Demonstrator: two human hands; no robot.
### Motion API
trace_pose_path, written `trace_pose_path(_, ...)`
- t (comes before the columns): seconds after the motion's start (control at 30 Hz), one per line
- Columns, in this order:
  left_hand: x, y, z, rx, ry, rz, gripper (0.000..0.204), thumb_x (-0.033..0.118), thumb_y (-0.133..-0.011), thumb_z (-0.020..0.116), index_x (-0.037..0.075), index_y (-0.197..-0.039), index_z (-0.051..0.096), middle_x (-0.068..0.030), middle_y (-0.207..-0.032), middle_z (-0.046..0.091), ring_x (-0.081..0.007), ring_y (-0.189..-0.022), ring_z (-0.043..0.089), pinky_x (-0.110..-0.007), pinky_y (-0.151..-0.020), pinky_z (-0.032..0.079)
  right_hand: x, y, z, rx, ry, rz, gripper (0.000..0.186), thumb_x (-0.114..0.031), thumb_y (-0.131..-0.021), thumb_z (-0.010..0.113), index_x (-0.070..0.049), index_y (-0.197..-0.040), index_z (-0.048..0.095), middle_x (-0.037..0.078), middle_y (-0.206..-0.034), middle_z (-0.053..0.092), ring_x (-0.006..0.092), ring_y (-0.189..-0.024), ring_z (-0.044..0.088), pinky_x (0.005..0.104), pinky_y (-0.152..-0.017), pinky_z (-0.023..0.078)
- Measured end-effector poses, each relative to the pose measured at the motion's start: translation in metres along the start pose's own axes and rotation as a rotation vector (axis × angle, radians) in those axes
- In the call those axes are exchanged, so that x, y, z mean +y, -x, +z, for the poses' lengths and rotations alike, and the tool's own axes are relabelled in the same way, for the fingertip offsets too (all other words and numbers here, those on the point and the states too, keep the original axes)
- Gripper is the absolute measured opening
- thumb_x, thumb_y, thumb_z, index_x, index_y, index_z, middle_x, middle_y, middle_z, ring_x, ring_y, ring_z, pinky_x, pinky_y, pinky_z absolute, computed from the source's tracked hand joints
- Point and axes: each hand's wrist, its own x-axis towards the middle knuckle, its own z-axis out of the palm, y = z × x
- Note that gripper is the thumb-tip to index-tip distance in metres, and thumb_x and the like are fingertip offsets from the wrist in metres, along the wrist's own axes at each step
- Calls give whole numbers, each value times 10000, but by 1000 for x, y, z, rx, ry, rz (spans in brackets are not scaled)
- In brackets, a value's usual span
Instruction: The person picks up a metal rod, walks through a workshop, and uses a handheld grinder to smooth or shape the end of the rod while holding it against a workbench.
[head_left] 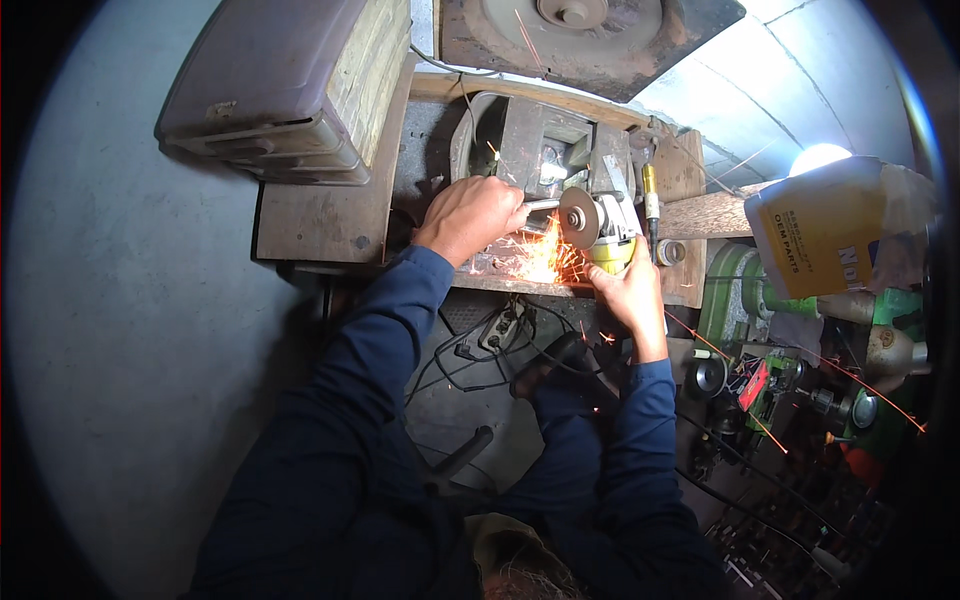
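My right hand (632, 295) is wrapped round an angle grinder (616, 222) with a yellow-green body and a metal head. Its thin round disc (577, 218) faces left, and orange sparks (548, 256) spray down from beside it toward the bench edge. My left hand (468, 215) is closed on a slim, shiny metal rod (541, 204), whose far end meets the disc. Most of the rod is hidden in the fist. Both hands are over the near part of a wooden workbench (320, 222).
Behind the disc sits a tray with metal blocks (520, 135). A drawer cabinet (265, 85) stands left, and a yellow-and-black tool (651, 195) is right of the grinder. A power strip (500, 328) with tangled cables lies below. Green machinery (735, 290) and a yellow box (815, 235) are at right.
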Motion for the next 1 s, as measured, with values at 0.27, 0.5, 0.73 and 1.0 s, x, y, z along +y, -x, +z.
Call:
trace_pose_path(0.27, 3, -1, -4, -30, 36, -54, 243, 274, -929, 693, 32, -909, 708, -191, -843, 700, -404, -800, 688, -497, -720, 546, 0, 6, -10, 11, -77, -17, 646, -247, -765, 840, 21, -1258, 520, 253, -1093, 728, 385, -1040, 723, 440, -895, 558)
trace_pose_path(0.5, -10, -3, 4, 50, -4, -14, 210, 243, -922, 716, 47, -995, 707, -145, -986, 695, -400, -875, 679, -482, -763, 543, -8, 8, -17, 177, -224, 17, 599, -242, -780, 833, 27, -1223, 533, 213, -1062, 734, 317, -987, 735, 408, -881, 562)
trace_pose_path(0.73, -13, -10, 4, 157, -22, -32, 183, 210, -936, 685, 43, -1007, 708, -146, -996, 708, -399, -913, 669, -488, -787, 521, 7, 9, -20, 258, -256, 17, 670, -282, -762, 839, 30, -1267, 528, 230, -1081, 721, 345, -997, 724, 426, -889, 561)
trace_pose_path(1.0, -26, -11, -5, 280, -42, -27, 152, 179, -924, 690, 58, -1012, 718, -113, -1015, 729, -322, -974, 672, -422, -890, 447, 8, 19, -27, 277, -276, 8, 696, -294, -758, 840, 21, -1297, 531, 247, -1140, 707, 376, -1036, 708, 449, -921, 553)
